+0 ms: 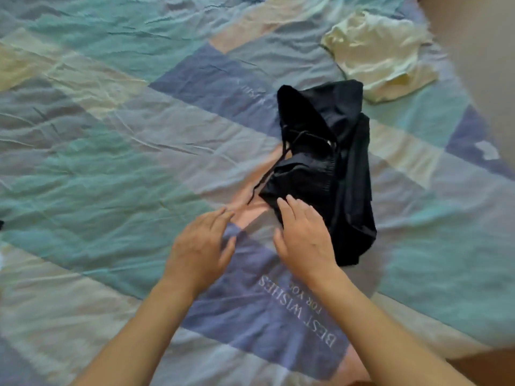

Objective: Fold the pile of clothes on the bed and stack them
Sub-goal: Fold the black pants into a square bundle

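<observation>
1. Two hands over the bed (111,121), both palm down, forearms bare.
2. Left hand (199,247): fingers straight and relaxed, hovering at or on the patchwork sheet just left of the black garment (328,168); grip holds nothing.
3. Right hand (303,235): fingers extended flat, fingertips resting on the near edge of the black garment; no pinch visible.
4. Black garment: crumpled, unfolded, centre-right of bed, drawstring (267,176) trailing left.
5. Pale yellow garment (381,57): rumpled, far right, just beyond the black one.
6. Sheet print near the hands reads "BEST WISHES FOR YOU" (301,310).
</observation>
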